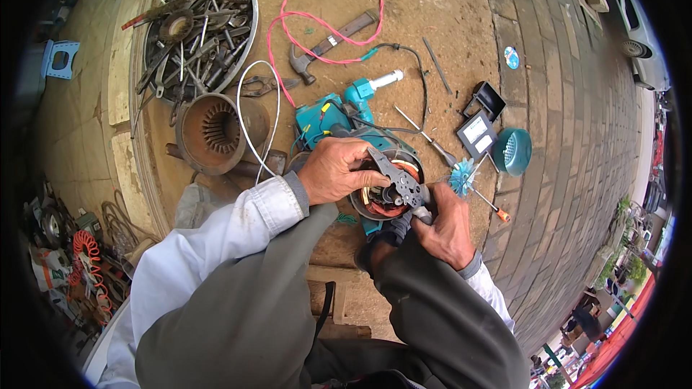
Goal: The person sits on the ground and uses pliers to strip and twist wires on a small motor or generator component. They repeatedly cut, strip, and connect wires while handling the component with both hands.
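A teal electric motor (375, 135) lies between my knees, its near end open on reddish copper windings (409, 167). Over that opening is a flat dark grey metal tool with several holes (398, 181), its exact kind unclear. My right hand (448, 227) is closed round its near end. From the left, my left hand (333, 171) pinches thumb and fingers together at the tool's far tip. What it grips there is hidden. A teal terminal box (317, 119) with loose coloured wires sits on the motor's far side.
Left stand a rusty stator core (210, 133) and a tub (254, 29) of tools. Beyond lie a hammer (333, 43), pliers (258, 86) and a pink cable (282, 18). Rightward are a screwdriver (441, 151), teal fan (461, 176), teal cover (513, 150) and black box (476, 135).
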### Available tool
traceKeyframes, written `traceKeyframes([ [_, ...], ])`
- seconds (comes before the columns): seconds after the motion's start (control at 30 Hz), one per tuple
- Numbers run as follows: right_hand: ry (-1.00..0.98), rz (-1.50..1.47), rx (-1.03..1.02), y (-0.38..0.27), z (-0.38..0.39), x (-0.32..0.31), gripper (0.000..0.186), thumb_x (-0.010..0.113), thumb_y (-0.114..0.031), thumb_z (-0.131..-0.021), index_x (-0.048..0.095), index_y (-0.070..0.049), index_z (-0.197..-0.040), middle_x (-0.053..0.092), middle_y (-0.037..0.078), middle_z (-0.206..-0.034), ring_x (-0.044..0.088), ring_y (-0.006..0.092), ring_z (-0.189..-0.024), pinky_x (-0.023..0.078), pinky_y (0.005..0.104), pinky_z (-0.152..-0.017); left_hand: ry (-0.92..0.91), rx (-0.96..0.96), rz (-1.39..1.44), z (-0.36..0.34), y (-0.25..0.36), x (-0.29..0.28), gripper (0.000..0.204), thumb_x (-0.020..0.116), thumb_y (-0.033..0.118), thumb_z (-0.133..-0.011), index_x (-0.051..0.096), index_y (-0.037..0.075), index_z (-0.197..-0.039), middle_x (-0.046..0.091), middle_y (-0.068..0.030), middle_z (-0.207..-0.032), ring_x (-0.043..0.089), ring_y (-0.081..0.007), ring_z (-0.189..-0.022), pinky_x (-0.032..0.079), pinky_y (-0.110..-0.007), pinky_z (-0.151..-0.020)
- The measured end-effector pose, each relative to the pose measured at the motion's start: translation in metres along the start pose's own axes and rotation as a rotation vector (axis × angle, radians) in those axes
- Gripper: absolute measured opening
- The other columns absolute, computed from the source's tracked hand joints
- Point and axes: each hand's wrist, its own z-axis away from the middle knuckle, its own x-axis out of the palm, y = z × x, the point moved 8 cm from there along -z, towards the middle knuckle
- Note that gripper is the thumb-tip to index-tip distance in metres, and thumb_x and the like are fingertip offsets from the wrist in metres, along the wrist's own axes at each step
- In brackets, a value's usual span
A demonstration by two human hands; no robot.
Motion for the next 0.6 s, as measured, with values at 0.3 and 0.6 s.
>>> traceKeyframes([
  [0.3, 0.062, -0.114, 0.001, -0.001, 0.009, 0.006, 0.038, 0.07, -0.007, -0.066, 0.06, 0.004, -0.1, 0.064, 0.021, -0.085, 0.064, 0.0393, -0.078, 0.051, 0.0418, -0.071, 0.001, -0.028, 0.071, 0.001, -0.01, 0.005, 0.026, 0.083, 0.016, -0.08, 0.069, -0.002, -0.093, 0.072, -0.0098, -0.085, 0.069, -0.0134, -0.077, 0.054, -0.029, -0.066],
  [0.6, 0.238, -0.008, -0.083, 0.001, 0.011, 0.001, 0.037, 0.073, -0.005, -0.065, 0.059, 0.002, -0.099, 0.06, 0.019, -0.084, 0.061, 0.0395, -0.076, 0.05, 0.0413, -0.067, -0.005, -0.005, -0.053, -0.001, -0.006, 0.004, 0.025, 0.084, 0.017, -0.079, 0.069, 0.0, -0.09, 0.07, -0.0105, -0.082, 0.068, -0.0157, -0.072, 0.052, -0.03, -0.062],
])
